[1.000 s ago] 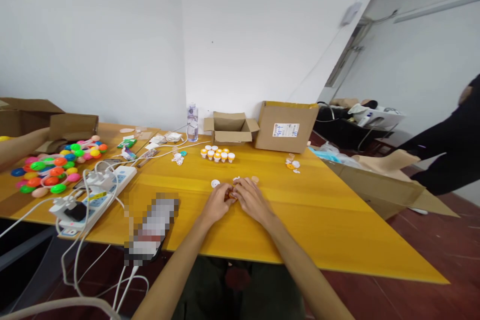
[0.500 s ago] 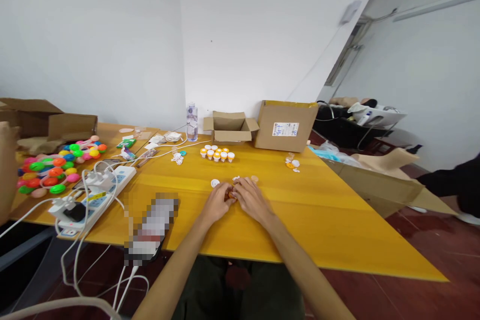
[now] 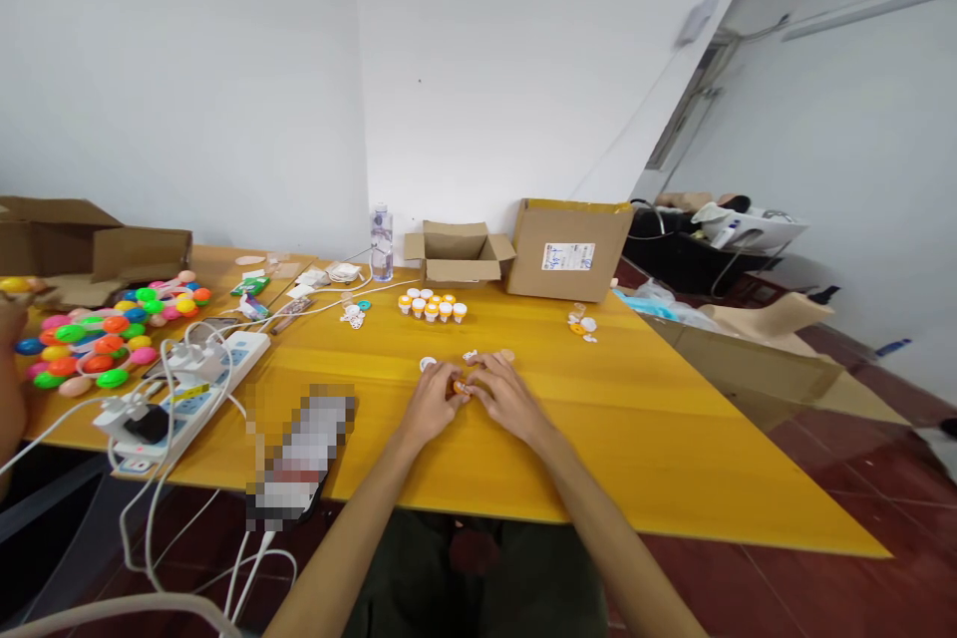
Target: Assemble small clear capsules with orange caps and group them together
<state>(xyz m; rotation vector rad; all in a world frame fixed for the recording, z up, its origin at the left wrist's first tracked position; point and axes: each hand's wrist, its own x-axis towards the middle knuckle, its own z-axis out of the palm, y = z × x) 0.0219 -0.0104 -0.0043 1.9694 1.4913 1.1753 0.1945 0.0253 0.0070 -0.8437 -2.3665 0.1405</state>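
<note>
My left hand [image 3: 434,404] and my right hand [image 3: 502,394] meet over the middle of the yellow table [image 3: 598,409], fingers closed. Between their fingertips they pinch a small orange ring-like part [image 3: 461,387], mostly covered by the fingers. A round white piece [image 3: 427,364] lies just beyond my left fingers. Small white bits [image 3: 470,356] and a pale clear disc [image 3: 507,356] lie beyond my right hand. Farther back stands a cluster of several small orange-and-white capped cups [image 3: 432,306].
An open carton [image 3: 458,269] and a taller closed box [image 3: 564,249] stand at the back beside a water bottle [image 3: 382,244]. Loose parts [image 3: 583,326] lie to the right. On the left are colourful balls [image 3: 112,344], a power strip [image 3: 216,394], cables and a phone [image 3: 306,449].
My hands stay in place, with fingers slightly shifted and more of the orange part showing. At the far left, another person's hand has moved lower beside the balls.
</note>
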